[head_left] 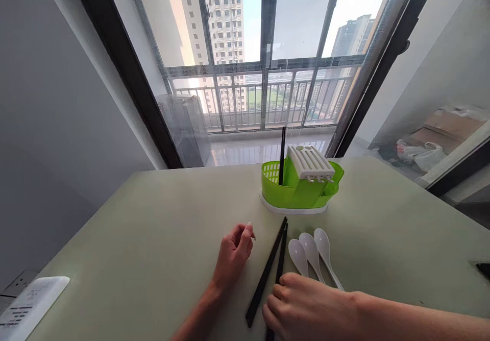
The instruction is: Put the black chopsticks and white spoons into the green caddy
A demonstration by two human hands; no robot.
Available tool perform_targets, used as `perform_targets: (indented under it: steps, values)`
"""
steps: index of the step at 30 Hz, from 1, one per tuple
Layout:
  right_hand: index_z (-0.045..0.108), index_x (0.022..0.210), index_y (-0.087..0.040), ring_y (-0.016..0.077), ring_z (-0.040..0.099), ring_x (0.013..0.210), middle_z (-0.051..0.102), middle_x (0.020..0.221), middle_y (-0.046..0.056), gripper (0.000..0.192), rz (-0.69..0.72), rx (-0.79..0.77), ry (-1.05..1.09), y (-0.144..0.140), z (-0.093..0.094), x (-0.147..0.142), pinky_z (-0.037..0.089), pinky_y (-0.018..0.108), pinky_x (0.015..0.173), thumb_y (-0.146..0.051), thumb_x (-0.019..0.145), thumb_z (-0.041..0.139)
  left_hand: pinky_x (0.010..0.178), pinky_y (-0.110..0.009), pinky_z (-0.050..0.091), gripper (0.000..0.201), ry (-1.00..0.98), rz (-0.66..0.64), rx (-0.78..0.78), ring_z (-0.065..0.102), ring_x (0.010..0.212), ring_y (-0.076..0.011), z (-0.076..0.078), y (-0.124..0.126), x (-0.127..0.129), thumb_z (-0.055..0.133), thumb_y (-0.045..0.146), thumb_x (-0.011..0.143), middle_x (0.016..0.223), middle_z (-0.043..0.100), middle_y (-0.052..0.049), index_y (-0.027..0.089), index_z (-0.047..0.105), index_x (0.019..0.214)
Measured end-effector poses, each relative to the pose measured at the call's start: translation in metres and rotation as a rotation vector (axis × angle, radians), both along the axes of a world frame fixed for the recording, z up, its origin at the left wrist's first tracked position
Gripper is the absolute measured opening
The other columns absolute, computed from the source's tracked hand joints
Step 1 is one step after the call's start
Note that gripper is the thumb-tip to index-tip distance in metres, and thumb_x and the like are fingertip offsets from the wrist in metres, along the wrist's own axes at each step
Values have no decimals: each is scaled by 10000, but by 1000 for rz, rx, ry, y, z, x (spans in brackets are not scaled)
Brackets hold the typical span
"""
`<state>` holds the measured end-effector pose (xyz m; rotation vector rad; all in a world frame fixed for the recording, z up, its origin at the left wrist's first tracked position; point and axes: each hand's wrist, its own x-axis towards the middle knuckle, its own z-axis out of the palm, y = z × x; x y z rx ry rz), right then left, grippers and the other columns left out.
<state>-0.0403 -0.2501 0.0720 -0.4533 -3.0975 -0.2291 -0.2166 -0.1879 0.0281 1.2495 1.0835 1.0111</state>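
Note:
My left hand (236, 246) rests on the table with its fingers curled in and the thumb against them; nothing shows in it. To its right lie black chopsticks (264, 274) in two narrow groups, meeting near their far tips. My right hand (306, 302) is closed over the near part of the right-hand chopsticks (282, 257), its fingers bent around them and partly hiding them. Just beyond that hand are three white spoons (311, 246), bowls pointing away and handles partly behind my hand and wrist.
A green cutlery holder (294, 196) with a white slotted top (311, 162) stands at the table's far side; black chopsticks (282, 154) are upright in its left compartment. A white object with dark print (32, 305) lies at the left edge. Past the table (153, 228) are glass doors.

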Motion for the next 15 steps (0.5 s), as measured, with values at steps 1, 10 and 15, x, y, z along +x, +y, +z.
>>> perform_targets:
  steps: [1,10,15]
  values:
    - [602,808,-159,150,511,541,596,667,-7,155,3,-1,-2,-1,1,0,242,332,471,-165,960,568,472,-204,193,444,-4,0,-2,200,511,-79,0,0,0,547,605,940,558,254,102,200,487,769]
    - [631,796,-154,150,551,589,656,715,10,126,24,-52,-34,-1,5,-3,247,340,486,-172,920,641,466,-206,194,428,2,-4,3,204,506,-80,-1,1,0,537,589,953,541,257,106,201,491,777]
    - [645,773,-167,159,526,585,629,693,6,167,17,-51,-16,0,-2,-4,248,346,482,-190,937,627,471,-207,196,426,5,-10,20,207,516,-81,-3,0,-2,526,583,962,552,254,104,199,492,782]
